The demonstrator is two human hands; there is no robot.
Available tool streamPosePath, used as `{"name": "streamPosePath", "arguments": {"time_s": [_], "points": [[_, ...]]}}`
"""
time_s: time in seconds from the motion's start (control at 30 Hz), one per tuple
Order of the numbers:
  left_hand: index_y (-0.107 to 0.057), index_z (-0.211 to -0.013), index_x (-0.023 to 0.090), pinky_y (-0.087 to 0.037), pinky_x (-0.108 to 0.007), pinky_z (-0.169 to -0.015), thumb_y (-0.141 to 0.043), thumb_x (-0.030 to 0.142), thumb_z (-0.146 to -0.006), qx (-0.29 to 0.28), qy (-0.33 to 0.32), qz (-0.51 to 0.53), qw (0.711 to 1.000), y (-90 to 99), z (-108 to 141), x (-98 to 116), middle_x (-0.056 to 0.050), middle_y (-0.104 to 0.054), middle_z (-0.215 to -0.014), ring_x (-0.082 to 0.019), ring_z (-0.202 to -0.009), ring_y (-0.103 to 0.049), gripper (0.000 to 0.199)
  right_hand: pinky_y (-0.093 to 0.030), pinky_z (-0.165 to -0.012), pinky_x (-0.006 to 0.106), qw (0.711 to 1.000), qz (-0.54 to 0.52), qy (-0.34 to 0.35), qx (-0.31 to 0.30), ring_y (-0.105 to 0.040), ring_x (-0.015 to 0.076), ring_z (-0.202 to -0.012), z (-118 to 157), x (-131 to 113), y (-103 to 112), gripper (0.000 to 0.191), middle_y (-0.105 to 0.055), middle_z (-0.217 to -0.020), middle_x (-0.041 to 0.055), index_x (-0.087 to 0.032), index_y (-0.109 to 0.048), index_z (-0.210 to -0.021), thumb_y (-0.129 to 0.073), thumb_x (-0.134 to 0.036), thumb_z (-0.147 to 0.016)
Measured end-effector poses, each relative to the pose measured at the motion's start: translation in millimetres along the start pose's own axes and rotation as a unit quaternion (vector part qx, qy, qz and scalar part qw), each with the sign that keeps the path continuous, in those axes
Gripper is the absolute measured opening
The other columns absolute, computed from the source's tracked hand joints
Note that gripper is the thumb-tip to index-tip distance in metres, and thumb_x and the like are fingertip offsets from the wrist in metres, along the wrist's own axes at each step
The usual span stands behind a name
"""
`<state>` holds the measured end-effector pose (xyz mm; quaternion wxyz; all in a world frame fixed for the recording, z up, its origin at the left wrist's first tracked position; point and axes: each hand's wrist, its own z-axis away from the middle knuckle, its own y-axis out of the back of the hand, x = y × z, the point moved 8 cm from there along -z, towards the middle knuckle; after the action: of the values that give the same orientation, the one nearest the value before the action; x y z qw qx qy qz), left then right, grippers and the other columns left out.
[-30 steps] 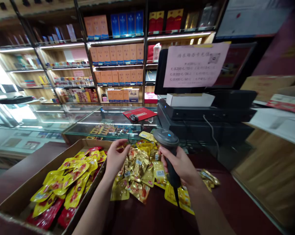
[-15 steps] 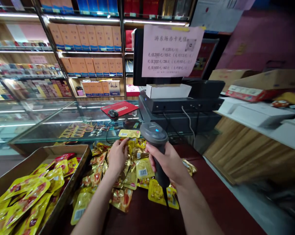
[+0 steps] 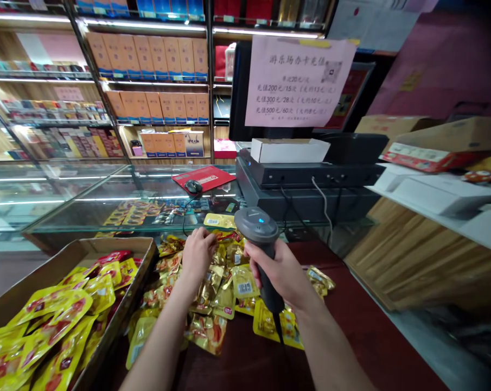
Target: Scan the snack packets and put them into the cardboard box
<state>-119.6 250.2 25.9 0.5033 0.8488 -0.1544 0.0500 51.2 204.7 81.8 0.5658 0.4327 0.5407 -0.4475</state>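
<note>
Presumably for steadiness, the right hand (image 3: pixel 280 266) wraps the scanner (image 3: pixel 256 224) upright; at its nine o'clock, the left hand (image 3: pixel 197 255) curls over packets (image 3: pixel 244 281), whether pinching any I cannot tell.

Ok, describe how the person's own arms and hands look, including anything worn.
The left hand and right hand are ungloved. The left forearm and right forearm are bare as far as the view shows; no sleeve, watch or bracelet is visible.

- Pink printed sign (image 3: pixel 296 81) taped to a black monitor (image 3: pixel 238 92)
- White box (image 3: pixel 289 151) on a black console (image 3: pixel 298 175) below
- Computer mouse (image 3: pixel 193 187) on a red mat (image 3: pixel 210 178)
- Rows of orange boxes (image 3: pixel 158 55) on lit wall shelves (image 3: pixel 147 25)
</note>
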Motion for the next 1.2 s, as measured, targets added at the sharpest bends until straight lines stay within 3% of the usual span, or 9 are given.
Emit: {"name": "streamPosePath", "arguments": {"time_s": [0.27, 0.43, 0.57, 0.67, 0.8, 0.97, 1.03, 1.13, 1.2], "points": [[-0.059, -0.077, 0.022, -0.038, -0.023, -0.064, -0.055, 0.028, -0.085, -0.116, 0.009, 0.191, 0.975, 36.1, 12.8, -24.1, 0.002, -0.063, -0.069, -0.014, -0.064, -0.055, 0.011, -0.036, -0.037, 0.021, 1.0, -0.002, 0.012, -0.023, -0.045, 0.0083, -0.036, -0.1, -0.4, -5.9, 0.03, -0.05, -0.048, -0.0075, -0.021, -0.049, -0.079, -0.066, -0.046, -0.081], [-0.06, -0.08, 0.019, -0.04, -0.02, -0.062, -0.06, 0.039, -0.083, 0.02, 0.117, 0.231, 0.966, 90.3, 28.6, -60.7, 0.002, -0.063, -0.071, -0.011, -0.063, -0.053, 0.019, -0.035, -0.038, 0.021, 1.0, 0.005, 0.01, -0.012, -0.045, 0.0088, -0.037, 4.1, -1.5, -12.1, 0.029, -0.049, -0.047, -0.008, -0.021, -0.048, -0.081, -0.066, -0.044, -0.08], [-0.061, -0.094, 0.02, -0.044, -0.02, -0.059, -0.065, 0.042, -0.079, 0.114, 0.213, 0.346, 0.907, 119.5, 48.9, -80.9, 0.001, -0.068, -0.08, -0.012, -0.063, -0.058, 0.027, -0.035, -0.037, 0.023, 0.999, 0.025, 0.016, -0.025, -0.045, 0.0096, -0.036, 6.1, -1.0, -18.1, 0.03, -0.05, -0.046, -0.0068, -0.022, -0.048, -0.079, -0.066, -0.046, -0.08], [-0.063, -0.097, 0.019, -0.043, -0.02, -0.052, -0.068, 0.043, -0.076, 0.052, 0.235, 0.412, 0.879, 108.6, 57.4, -79.2, 0.001, -0.068, -0.075, -0.012, -0.057, -0.057, 0.032, -0.036, -0.038, 0.024, 0.999, 0.03, 0.015, -0.035, -0.045, 0.0101, -0.036, 6.6, 0.8, -22.2, 0.029, -0.051, -0.047, -0.0061, -0.022, -0.05, -0.081, -0.067, -0.046, -0.08], [-0.071, -0.083, 0.019, -0.045, -0.022, -0.057, -0.07, 0.039, -0.071, -0.073, 0.203, 0.342, 0.915, 64.9, 58.3, -74.0, -0.001, -0.07, -0.072, -0.015, -0.063, -0.061, 0.023, -0.037, -0.038, 0.025, 0.999, 0.033, -0.002, -0.044, -0.047, 0.011, -0.036, 7.2, 5.5, -28.7, 0.029, -0.051, -0.047, -0.0066, -0.023, -0.05, -0.082, -0.068, -0.045, -0.08], [-0.072, -0.077, 0.019, -0.049, -0.025, -0.067, -0.068, 0.034, -0.072, -0.04, 0.192, 0.27, 0.943, 39.9, 47.5, -85.2, -0.003, -0.071, -0.078, -0.018, -0.075, -0.063, 0.017, -0.037, -0.038, 0.024, 0.998, 0.047, -0.011, -0.034, -0.047, 0.0106, -0.036, 6.4, 9.0, -29.7, 0.026, -0.051, -0.048, -0.0069, -0.023, -0.049, -0.083, -0.066, -0.042, -0.081], [-0.068, -0.078, 0.018, -0.05, -0.024, -0.061, -0.067, 0.04, -0.074, -0.063, 0.206, 0.333, 0.918, 34.0, 44.8, -85.9, -0.001, -0.066, -0.072, -0.015, -0.068, -0.061, 0.022, -0.037, -0.038, 0.024, 0.998, 0.053, -0.007, -0.035, -0.047, 0.0099, -0.036, 4.9, 9.5, -28.9, 0.026, -0.051, -0.048, -0.0069, -0.022, -0.049, -0.083, -0.066, -0.042, -0.082], [-0.061, -0.083, 0.019, -0.053, -0.024, -0.055, -0.07, 0.048, -0.071, -0.083, 0.242, 0.464, 0.848, 28.5, 44.1, -84.1, 0.003, -0.06, -0.069, -0.012, -0.06, -0.058, 0.032, -0.04, -0.037, 0.022, 0.997, 0.062, -0.006, -0.054, -0.05, 0.0096, -0.037, 0.8, 13.4, -31.4, 0.025, -0.056, -0.052, -0.0049, -0.021, -0.052, -0.086, -0.065, -0.043, -0.083], [-0.057, -0.082, 0.019, -0.056, -0.027, -0.057, -0.073, 0.048, -0.068, -0.064, 0.264, 0.528, 0.804, 28.1, 43.5, -82.8, 0.005, -0.057, -0.068, -0.011, -0.057, -0.056, 0.037, -0.046, -0.038, 0.023, 0.997, 0.042, -0.014, -0.067, -0.062, 0.0138, -0.05, -3.1, 18.8, -34.7, 0.028, -0.066, -0.071, 0.0017, -0.019, -0.055, -0.093, -0.065, -0.043, -0.083]]}}
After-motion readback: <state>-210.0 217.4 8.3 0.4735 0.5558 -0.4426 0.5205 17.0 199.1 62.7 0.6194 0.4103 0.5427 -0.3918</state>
